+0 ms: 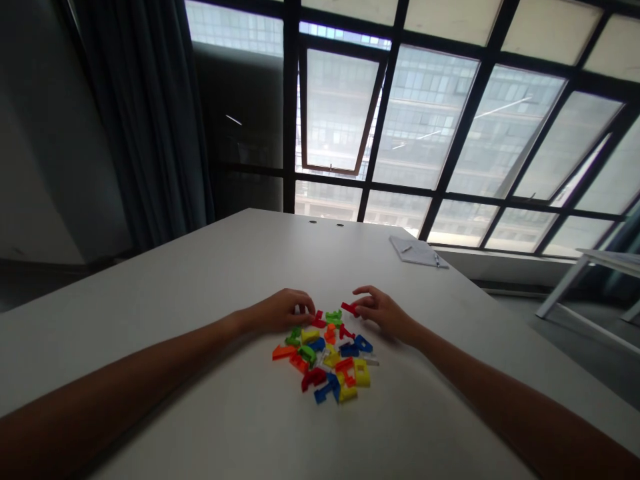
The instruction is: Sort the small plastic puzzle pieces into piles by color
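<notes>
My right hand (383,313) pinches a flat red plastic piece (349,309) between thumb and fingers, just above the far right of a loose pile. At the far left of that pile, my left hand (287,310) has its fingers curled down and closed at the edge of another red plastic piece (319,321). Between the hands lies a light green piece (333,317). Nearer to me are an orange piece (330,333), a blue piece (363,343), a yellow piece (361,373), a dark red piece (313,379) and several more, some overlapping.
The pieces lie on a long white table (200,287). Towards its far right edge rests a white notepad (417,252) with pens on it. Beyond are large windows and a dark curtain (150,133). A white side table (610,260) stands at the right.
</notes>
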A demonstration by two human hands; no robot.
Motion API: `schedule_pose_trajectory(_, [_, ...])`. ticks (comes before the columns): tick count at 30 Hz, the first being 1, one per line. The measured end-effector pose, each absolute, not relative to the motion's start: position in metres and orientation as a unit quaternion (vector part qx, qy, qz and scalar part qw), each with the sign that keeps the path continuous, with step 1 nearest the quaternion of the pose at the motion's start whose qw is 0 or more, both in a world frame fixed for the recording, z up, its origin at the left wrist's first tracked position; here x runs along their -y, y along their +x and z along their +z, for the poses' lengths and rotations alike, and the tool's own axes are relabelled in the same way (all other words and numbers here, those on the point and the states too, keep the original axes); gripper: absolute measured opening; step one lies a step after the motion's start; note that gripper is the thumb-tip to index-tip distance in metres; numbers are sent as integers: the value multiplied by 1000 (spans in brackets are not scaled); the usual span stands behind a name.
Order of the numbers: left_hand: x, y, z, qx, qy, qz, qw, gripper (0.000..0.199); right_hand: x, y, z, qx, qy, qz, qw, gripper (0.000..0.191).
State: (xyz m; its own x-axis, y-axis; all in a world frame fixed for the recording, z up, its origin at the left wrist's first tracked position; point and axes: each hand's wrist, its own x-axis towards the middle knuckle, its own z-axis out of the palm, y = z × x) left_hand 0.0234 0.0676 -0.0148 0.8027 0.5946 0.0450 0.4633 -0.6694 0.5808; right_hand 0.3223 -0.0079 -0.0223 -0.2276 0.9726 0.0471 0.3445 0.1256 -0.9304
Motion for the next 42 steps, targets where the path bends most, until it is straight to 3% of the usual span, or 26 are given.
schedule_pose_trajectory(8, [-63, 21, -13, -322, 878, 144, 324, 33, 5, 319, -33, 657, -509, 395, 392, 52])
schedule_pose_trajectory(13, [-58, 21, -5, -279, 895, 98, 334, 39, 6, 318, -39, 653, -505, 394, 403, 50])
schedule_pose_trajectory(18, [-63, 26, -13, -317, 880, 128, 329, 39, 6, 319, -38, 657, -504, 390, 404, 49])
schedule_pose_trajectory(25, [-77, 23, -30, -383, 862, 230, 240, 48, 6, 319, -41, 668, -504, 374, 399, 47])
schedule_pose_trajectory(32, [-70, 22, -38, -418, 841, 287, 188, 36, 6, 319, -44, 675, -508, 352, 403, 41])
schedule_pose_trajectory(37, [-59, 24, -37, -371, 881, 236, 174, 38, 4, 318, -50, 687, -560, 224, 405, 26])
schedule_pose_trajectory(42, [-60, 24, -39, -376, 878, 233, 186, 37, 2, 314, -56, 745, -578, 98, 320, 19])
